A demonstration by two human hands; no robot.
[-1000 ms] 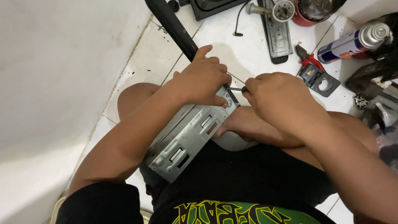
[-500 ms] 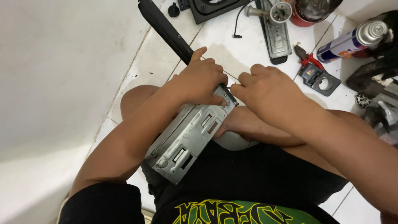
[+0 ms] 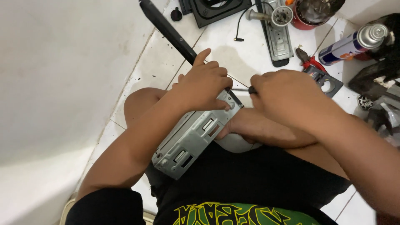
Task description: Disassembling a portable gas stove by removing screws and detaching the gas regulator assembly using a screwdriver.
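A grey metal box-shaped car stereo chassis [image 3: 189, 139] rests across my lap, its far end up by my knees. My left hand [image 3: 204, 83] presses down on that far end and grips it. My right hand [image 3: 287, 93] is closed around a screwdriver [image 3: 246, 89]; its thin shaft points left at the top corner of the chassis, just beside my left fingers. Only the dark collar and shaft of the tool show; the handle is hidden in my fist.
On the white tiled floor ahead lie a long black faceplate strip [image 3: 166, 29], a black frame [image 3: 214, 10], a grey metal bracket [image 3: 277, 33], red pliers [image 3: 308, 62], a spray can [image 3: 352, 43] and a red tin [image 3: 314, 12]. A white wall [image 3: 54, 83] stands on the left.
My right hand has drawn back to the right, and the screwdriver shaft now shows between the hands. The left hand keeps its hold on the chassis.
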